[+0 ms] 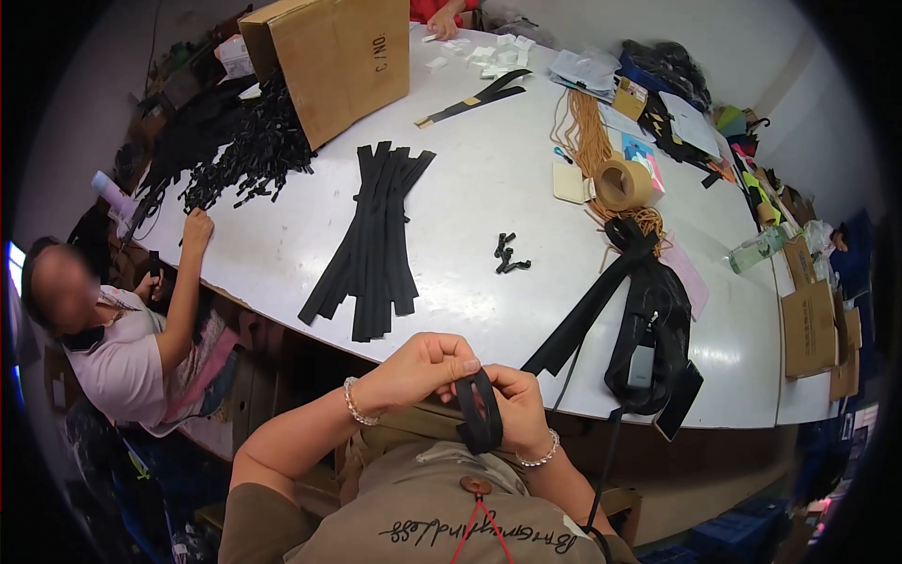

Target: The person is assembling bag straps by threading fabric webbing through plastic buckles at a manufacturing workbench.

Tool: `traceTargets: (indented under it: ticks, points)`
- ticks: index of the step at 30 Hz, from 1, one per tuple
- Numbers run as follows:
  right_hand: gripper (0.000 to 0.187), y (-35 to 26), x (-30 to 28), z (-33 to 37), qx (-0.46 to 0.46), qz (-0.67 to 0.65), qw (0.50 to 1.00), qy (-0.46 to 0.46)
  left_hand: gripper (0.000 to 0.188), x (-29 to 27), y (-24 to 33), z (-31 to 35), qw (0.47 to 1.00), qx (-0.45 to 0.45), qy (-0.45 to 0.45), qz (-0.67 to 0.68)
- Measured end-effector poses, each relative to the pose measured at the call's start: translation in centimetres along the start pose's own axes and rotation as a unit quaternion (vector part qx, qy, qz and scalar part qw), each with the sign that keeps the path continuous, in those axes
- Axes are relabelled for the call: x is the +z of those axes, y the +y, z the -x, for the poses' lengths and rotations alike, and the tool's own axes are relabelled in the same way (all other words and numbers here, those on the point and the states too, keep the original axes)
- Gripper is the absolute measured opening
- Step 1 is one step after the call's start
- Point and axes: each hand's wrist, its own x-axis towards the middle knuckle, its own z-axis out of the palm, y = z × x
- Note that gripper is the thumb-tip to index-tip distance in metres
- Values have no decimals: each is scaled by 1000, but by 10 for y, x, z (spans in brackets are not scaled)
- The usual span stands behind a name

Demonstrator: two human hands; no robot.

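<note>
At the table's near edge, both my hands are closed on a looped black strap (481,434). My left hand (434,365) pinches its upper end between thumb and fingers. My right hand (517,404) grips the strap from the other side, its fingertips partly hidden behind the band. The loop's lower part hangs down in front of my apron. Beyond my hands a bundle of flat black straps (376,240) lies crossed on the white table (460,197). Several small black plastic pieces (507,256) sit in a little group to the right of it.
A black bag (650,329), phone (678,402), tape roll (624,185) and brown cords (584,136) occupy the right side. A cardboard box (352,70) stands far left beside piled black straps (258,141). One co-worker (132,348) sits left; a red-sleeved person's hand (442,21) handles white pieces.
</note>
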Motion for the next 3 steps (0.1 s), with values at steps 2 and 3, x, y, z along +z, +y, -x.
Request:
traceTargets:
  ticks: [2,3]
  points:
    - [14,0,2,-8,-53,23,998,-12,16,-4,1,-2,999,23,14,24]
    - [14,0,3,-10,-51,24,998,-14,15,-5,5,-2,999,32,6,15]
